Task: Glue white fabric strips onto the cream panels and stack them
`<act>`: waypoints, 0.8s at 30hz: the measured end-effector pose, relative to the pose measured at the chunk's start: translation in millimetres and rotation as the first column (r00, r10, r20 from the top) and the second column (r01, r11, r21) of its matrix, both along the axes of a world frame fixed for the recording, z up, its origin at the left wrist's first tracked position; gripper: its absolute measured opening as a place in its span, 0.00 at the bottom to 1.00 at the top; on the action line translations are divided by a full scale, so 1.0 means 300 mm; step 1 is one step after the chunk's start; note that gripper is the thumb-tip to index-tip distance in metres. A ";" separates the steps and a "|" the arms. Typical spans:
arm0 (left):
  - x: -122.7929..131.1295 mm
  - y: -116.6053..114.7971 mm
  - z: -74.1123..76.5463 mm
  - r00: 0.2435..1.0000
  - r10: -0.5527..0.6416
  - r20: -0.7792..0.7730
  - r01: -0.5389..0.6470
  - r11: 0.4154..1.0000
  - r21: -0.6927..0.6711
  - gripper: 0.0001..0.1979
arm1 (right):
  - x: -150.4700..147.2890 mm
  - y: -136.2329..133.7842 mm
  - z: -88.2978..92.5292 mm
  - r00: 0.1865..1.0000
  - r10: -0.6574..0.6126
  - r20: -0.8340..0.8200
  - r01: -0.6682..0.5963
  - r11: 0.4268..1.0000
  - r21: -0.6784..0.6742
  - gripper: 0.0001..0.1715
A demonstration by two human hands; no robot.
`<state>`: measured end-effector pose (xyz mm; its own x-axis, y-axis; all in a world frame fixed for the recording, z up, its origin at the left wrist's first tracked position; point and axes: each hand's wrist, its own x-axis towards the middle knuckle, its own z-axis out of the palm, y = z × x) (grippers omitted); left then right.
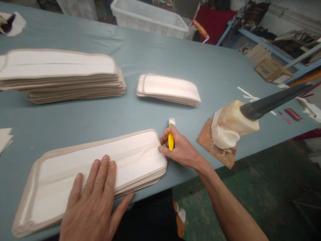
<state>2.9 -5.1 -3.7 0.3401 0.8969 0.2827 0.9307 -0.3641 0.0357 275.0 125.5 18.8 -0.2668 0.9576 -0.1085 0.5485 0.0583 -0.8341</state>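
A stack of long rounded panels (135, 150), white on top with beige edges, lies at the table's near edge. My left hand (92, 197) rests flat on the top panel with its fingers spread. At the stack's right end, my right hand (179, 147) grips a small brush (171, 140) with a yellow handle. White paste coats the bristles, which point away from me. The thumb and a fingertip of that hand touch the panel's right edge. To the right, a pale container (225, 127) with white paste on its side and a dark handle (276, 100) stands on a brown board (204, 137).
Farther back on the blue-grey table (155, 52) lie a tall panel stack (75, 80) and a smaller one (170, 88). A white plastic bin (150, 20) stands beyond the far edge. A roller with an orange handle (200, 30) and a cardboard box (269, 70) are at the back right.
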 end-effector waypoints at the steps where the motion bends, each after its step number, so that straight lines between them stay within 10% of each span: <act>1: -0.001 0.000 -0.001 1.000 0.000 0.000 0.000 1.000 -0.002 0.39 | 0.000 -0.004 0.008 1.000 0.009 0.020 -0.009 1.000 -0.004 0.19; 24: 0.003 0.000 0.000 0.999 0.016 -0.029 -0.016 1.000 -0.005 0.39 | 0.011 -0.011 0.005 0.990 0.083 0.117 -0.085 0.996 0.013 0.15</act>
<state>3.7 -5.2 -3.7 0.3336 0.9039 0.2679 0.9371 -0.3490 0.0107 278.2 122.3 20.2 -0.3331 0.9344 -0.1265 0.6341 0.1227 -0.7635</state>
